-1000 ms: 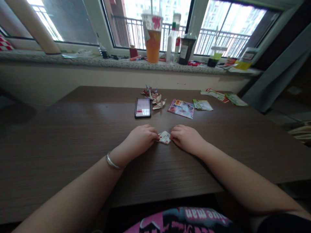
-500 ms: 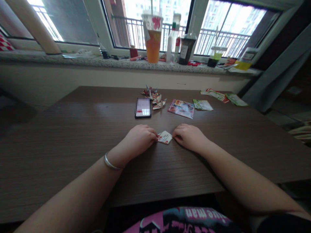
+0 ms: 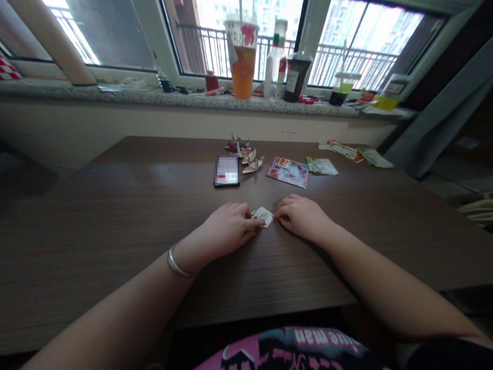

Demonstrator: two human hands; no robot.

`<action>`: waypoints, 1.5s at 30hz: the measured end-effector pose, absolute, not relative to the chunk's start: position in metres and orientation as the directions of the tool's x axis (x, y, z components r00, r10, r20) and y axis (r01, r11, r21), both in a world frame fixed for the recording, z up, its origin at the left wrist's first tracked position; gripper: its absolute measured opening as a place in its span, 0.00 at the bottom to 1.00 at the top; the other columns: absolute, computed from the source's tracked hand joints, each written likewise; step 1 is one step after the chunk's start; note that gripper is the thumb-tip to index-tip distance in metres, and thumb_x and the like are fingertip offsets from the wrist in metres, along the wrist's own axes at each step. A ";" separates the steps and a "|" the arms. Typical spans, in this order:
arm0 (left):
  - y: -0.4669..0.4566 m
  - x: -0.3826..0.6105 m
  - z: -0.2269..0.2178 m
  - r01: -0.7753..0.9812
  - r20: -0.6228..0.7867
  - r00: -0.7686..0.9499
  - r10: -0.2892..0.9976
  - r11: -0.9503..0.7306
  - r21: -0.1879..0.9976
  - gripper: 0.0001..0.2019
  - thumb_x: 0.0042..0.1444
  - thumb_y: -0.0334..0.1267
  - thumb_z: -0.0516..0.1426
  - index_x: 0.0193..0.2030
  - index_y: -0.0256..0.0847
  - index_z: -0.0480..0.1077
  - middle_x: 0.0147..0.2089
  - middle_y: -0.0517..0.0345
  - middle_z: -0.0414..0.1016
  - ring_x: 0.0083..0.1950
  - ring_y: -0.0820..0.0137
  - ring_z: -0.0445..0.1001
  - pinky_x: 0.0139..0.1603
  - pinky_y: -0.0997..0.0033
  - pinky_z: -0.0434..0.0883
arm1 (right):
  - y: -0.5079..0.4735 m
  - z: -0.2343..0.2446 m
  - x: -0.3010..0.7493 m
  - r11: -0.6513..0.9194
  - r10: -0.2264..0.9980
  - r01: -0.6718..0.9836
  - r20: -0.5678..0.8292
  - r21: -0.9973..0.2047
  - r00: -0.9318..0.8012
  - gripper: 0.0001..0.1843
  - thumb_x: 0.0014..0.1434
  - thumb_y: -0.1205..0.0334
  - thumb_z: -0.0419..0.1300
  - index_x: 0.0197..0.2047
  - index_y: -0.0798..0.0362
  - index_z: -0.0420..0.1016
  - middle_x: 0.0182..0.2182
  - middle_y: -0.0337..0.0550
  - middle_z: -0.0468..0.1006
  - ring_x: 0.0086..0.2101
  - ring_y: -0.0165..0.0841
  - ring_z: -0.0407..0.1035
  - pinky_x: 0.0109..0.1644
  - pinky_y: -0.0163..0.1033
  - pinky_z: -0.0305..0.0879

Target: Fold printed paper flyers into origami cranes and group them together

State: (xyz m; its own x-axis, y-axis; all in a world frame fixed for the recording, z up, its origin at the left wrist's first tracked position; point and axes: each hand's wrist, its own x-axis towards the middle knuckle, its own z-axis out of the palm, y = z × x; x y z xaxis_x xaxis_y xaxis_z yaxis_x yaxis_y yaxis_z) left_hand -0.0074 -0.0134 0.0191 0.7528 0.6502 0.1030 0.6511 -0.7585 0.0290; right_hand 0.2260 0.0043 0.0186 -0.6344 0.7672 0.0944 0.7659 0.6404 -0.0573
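From here, the leftmost thing in front of the window is a silvery bracelet on the person's left wrist. The phone lies face up on the worktop, its screen lit. The left hand is half curled, a finger laid out over the folded paper; whether it grips, I can't tell. Beyond it sit some pointed folded-paper pieces, just beside the phone. The small white-and-red paper lies flat between the hands. Past it, farther back, is a colourful packet. The right hand is loosely bent, fingertips at the paper's right corner; I can't tell whether they pinch it. Farther right lie green-and-white papers.
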 end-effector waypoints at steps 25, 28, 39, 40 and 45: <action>-0.014 -0.006 0.022 0.566 0.108 0.818 0.564 -0.824 0.018 0.14 0.65 0.38 0.50 0.54 0.50 0.72 0.51 0.53 0.75 0.51 0.62 0.73 0.57 0.54 0.63 | 0.013 0.016 0.233 0.772 0.635 0.599 0.199 -0.214 -0.747 0.06 0.58 0.65 0.58 0.33 0.53 0.77 0.47 0.46 0.78 0.49 0.37 0.68 0.52 0.44 0.64; -0.012 -0.009 0.019 0.587 0.155 0.802 0.576 -0.809 -0.030 0.13 0.63 0.39 0.53 0.52 0.52 0.73 0.56 0.55 0.73 0.60 0.56 0.66 0.62 0.45 0.57 | 0.013 0.012 0.230 0.777 0.628 0.581 0.224 -0.242 -0.745 0.04 0.59 0.66 0.58 0.34 0.53 0.75 0.46 0.47 0.78 0.48 0.36 0.69 0.52 0.43 0.64; -0.005 -0.008 0.009 0.694 0.186 0.706 0.683 -0.720 0.006 0.14 0.65 0.41 0.49 0.52 0.45 0.71 0.56 0.55 0.73 0.57 0.60 0.69 0.63 0.48 0.58 | 0.004 0.007 0.220 0.742 0.668 0.647 0.268 -0.175 -0.694 0.10 0.62 0.62 0.56 0.43 0.52 0.78 0.44 0.47 0.78 0.45 0.39 0.68 0.51 0.45 0.66; -0.004 -0.007 0.009 0.690 0.185 0.708 0.682 -0.723 0.025 0.14 0.65 0.40 0.50 0.53 0.44 0.70 0.57 0.54 0.73 0.57 0.60 0.69 0.63 0.49 0.59 | 0.004 0.006 0.219 0.747 0.663 0.638 0.276 -0.186 -0.696 0.10 0.62 0.63 0.56 0.43 0.53 0.78 0.46 0.46 0.78 0.47 0.39 0.68 0.53 0.46 0.66; 0.000 -0.005 0.006 0.662 0.197 0.723 0.663 -0.745 0.077 0.13 0.63 0.39 0.52 0.52 0.39 0.69 0.57 0.51 0.72 0.57 0.62 0.70 0.60 0.58 0.63 | 0.004 0.004 0.215 0.752 0.659 0.620 0.280 -0.224 -0.698 0.10 0.62 0.64 0.55 0.45 0.53 0.75 0.52 0.47 0.76 0.55 0.39 0.65 0.59 0.47 0.63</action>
State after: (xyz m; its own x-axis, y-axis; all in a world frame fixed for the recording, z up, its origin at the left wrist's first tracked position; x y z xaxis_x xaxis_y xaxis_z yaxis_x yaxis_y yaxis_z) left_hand -0.0046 0.0004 0.0063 0.7227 0.6626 0.1968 0.6622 -0.7453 0.0773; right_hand 0.2151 0.0038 0.0044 -0.6977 0.6593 0.2801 0.6203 0.7516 -0.2241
